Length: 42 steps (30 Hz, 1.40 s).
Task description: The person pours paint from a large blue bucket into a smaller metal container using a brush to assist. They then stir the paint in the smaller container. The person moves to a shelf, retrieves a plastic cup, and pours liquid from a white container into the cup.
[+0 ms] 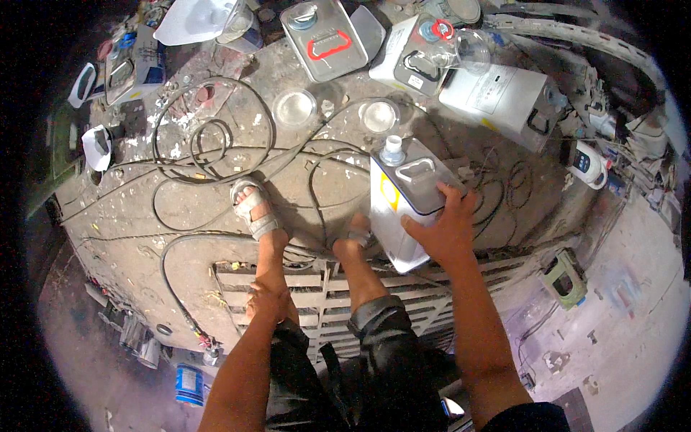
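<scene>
A rectangular metal can [403, 241] with a yellow mark on its side stands upright near my right foot. Its grey top has a white spout and a folded carry handle [417, 170]. My right hand [448, 225] grips the can at its near right top edge, thumb on one side and fingers over the other. Bent low, my left hand [266, 301] is closed around my left shin, just above the sandal [253, 209]. Beyond the can, a round clear-rimmed lid or dish [379, 117] lies on the ground, and another similar one [295, 108] is to its left.
A grey can with a red handle [327, 47] and two pale metal cans [410, 61] [500, 101] lie or stand at the back. Black hose [216, 173] loops over the dirty floor. A slatted grate [309, 299] lies under my legs. A blue tin [188, 385] stands lower left.
</scene>
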Motion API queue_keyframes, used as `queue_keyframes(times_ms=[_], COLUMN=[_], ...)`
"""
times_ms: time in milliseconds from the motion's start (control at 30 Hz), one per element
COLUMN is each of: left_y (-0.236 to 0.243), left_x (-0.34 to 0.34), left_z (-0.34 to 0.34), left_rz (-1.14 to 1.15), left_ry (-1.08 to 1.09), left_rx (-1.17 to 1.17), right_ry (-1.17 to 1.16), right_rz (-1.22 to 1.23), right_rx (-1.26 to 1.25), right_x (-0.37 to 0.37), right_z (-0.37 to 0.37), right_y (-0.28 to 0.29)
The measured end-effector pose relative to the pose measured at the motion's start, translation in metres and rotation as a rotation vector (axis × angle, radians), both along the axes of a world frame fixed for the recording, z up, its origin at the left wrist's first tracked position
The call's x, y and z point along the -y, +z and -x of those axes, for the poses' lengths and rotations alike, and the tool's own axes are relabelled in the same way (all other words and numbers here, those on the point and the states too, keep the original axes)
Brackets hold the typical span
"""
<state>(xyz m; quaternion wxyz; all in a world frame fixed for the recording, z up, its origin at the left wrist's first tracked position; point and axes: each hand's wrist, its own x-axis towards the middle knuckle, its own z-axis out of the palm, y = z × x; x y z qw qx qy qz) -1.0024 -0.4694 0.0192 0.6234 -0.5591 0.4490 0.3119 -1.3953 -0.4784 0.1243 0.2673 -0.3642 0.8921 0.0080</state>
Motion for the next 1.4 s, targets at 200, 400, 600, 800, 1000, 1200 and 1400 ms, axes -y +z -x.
queue_keyframes(times_ms=[200,400,600,800,1000,1200,1400], left_y=[0.023,0.003,0.012,0.0,0.011,0.005,0.008], left_x=[0.025,0.009,0.019,0.001,0.02,0.017,0.018], left_z=[0.026,-0.002,0.001,-0.017,-0.006,-0.008,-0.009], left_rz=[-0.016,0.006,-0.008,0.054,-0.004,-0.009,0.014], left_ry=[0.013,0.123,0.12,0.111,0.138,0.163,0.137], left_rx=[0.003,0.003,-0.028,-0.065,-0.049,-0.016,-0.019], right_ry=[-0.048,-0.011,0.027,0.126,0.086,0.14,0.109], right_rz=[-0.09,-0.046,0.061,0.018,-0.13,-0.169,-0.227], right_rx=[0.07,0.137,0.196,0.171,0.223,0.153,0.173], right_x=[0.012,0.049,0.075,0.104,0.131,0.14,0.153], right_z=[-0.03,-0.06,-0.073,-0.08,-0.085,-0.09,-0.095], right_y=[0.005,0.005,-0.012,-0.027,-0.032,-0.041,-0.038])
